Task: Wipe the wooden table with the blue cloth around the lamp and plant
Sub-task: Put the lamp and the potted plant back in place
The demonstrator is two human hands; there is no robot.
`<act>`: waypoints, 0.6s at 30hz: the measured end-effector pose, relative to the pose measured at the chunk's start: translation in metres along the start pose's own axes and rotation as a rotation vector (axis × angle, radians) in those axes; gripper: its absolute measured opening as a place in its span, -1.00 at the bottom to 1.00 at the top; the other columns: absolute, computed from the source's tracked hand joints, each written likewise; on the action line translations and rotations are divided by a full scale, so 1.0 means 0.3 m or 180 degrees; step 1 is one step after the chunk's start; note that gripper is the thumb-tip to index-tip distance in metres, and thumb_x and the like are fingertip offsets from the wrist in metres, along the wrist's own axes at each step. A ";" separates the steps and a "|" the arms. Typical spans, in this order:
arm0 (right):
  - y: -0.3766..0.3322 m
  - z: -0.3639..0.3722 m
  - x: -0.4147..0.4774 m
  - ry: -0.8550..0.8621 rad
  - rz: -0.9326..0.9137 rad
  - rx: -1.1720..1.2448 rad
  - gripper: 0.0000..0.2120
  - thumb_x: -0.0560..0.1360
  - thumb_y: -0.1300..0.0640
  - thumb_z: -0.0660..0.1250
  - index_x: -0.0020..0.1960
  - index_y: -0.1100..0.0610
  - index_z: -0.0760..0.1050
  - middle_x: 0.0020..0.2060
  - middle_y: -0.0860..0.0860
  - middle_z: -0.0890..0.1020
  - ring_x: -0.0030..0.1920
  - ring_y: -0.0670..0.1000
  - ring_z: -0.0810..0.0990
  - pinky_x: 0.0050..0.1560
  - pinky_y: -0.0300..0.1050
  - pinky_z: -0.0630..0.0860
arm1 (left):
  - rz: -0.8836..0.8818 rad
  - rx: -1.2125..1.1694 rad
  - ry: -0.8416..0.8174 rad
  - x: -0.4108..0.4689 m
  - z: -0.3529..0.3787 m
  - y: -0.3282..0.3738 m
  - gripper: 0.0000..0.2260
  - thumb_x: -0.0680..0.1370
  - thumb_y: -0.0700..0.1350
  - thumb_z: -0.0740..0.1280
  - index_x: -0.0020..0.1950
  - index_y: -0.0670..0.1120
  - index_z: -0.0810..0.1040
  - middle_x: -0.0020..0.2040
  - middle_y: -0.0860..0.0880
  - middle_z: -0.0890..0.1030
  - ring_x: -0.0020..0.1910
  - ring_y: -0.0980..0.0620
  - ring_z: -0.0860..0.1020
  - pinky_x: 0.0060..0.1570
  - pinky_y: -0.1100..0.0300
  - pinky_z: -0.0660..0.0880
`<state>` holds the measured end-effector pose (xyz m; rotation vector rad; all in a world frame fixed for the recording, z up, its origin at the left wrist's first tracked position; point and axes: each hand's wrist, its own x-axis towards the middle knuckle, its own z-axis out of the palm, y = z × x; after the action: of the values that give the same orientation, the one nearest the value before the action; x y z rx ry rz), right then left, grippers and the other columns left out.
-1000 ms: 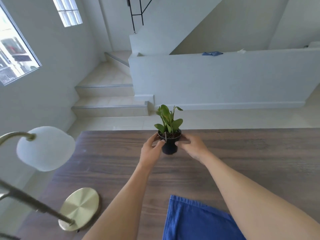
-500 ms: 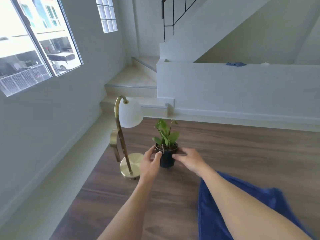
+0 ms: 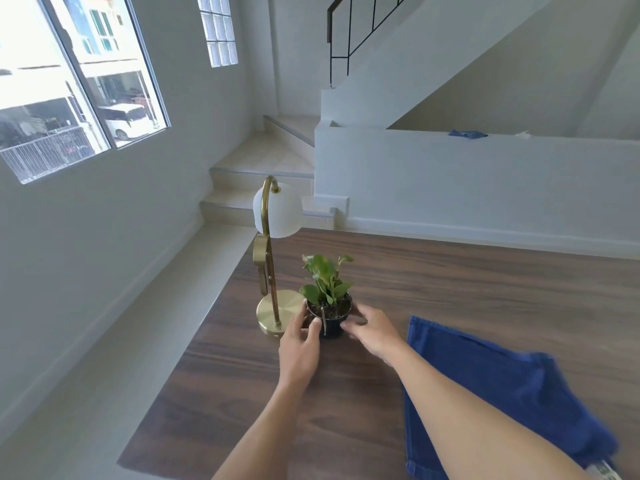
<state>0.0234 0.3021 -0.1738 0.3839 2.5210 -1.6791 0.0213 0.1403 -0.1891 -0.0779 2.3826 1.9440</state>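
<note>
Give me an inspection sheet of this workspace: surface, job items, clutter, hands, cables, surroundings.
Surface: dark wooden table, bare over most of its top.
Job's things: blue cloth lies spread on the table, right of the plant, untouched. Plant upright in a black pot, right beside the lamp base near the table's left edge.
Clutter: nothing seen on the table.
Hands: left hand and right hand cup the pot from either side.
Cables: nothing seen.
Surroundings: window on the left, stairs behind, a blue rag on the low wall.
</note>
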 end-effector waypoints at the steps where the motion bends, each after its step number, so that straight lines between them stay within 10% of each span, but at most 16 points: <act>1: 0.002 0.008 -0.006 0.0049 0.0005 -0.0103 -0.43 0.50 0.09 0.42 0.46 -0.03 0.35 0.34 -0.05 0.51 0.30 0.01 0.52 0.28 -0.05 0.49 | 0.0031 0.0037 -0.0016 -0.002 0.001 -0.007 -0.57 0.59 -0.01 0.27 0.46 0.17 0.34 0.26 0.14 0.50 0.08 0.27 0.49 0.27 0.14 0.39; 5: 0.003 0.028 -0.019 0.0109 0.0102 -0.0240 -0.50 0.53 0.07 0.38 0.45 0.05 0.38 0.32 -0.03 0.53 0.31 0.03 0.50 0.35 -0.02 0.40 | -0.0084 0.0318 0.0057 -0.005 0.006 -0.017 -0.74 0.59 -0.11 0.23 0.27 0.04 0.49 0.17 0.08 0.58 -0.01 0.21 0.54 0.20 0.08 0.44; 10: 0.041 -0.046 -0.062 0.0297 0.0381 0.0023 -0.83 0.61 0.24 0.21 0.10 0.22 0.56 -0.15 0.05 0.65 -0.22 -0.02 0.65 -0.08 -0.06 0.65 | -0.0108 0.1263 -0.0095 -0.090 0.015 -0.045 -0.75 0.47 -0.25 0.16 -0.35 -0.01 0.49 -0.26 0.00 0.63 -0.20 -0.07 0.56 -0.14 0.12 0.49; 18: 0.156 -0.264 -0.162 0.0827 0.0379 -0.0571 -0.81 0.61 0.09 0.19 -0.06 0.05 0.57 -0.23 -0.02 0.63 -0.27 -0.08 0.55 -0.24 -0.20 0.43 | 0.0668 0.1497 -0.0925 -0.110 0.246 0.035 -0.82 0.50 -0.14 0.21 -0.29 -0.06 0.50 -0.31 0.06 0.61 -0.24 -0.03 0.56 -0.16 0.06 0.52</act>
<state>0.0874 0.3839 -0.1743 0.7628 2.7370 -1.4287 0.0548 0.2147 -0.1909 0.4597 2.6423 1.2895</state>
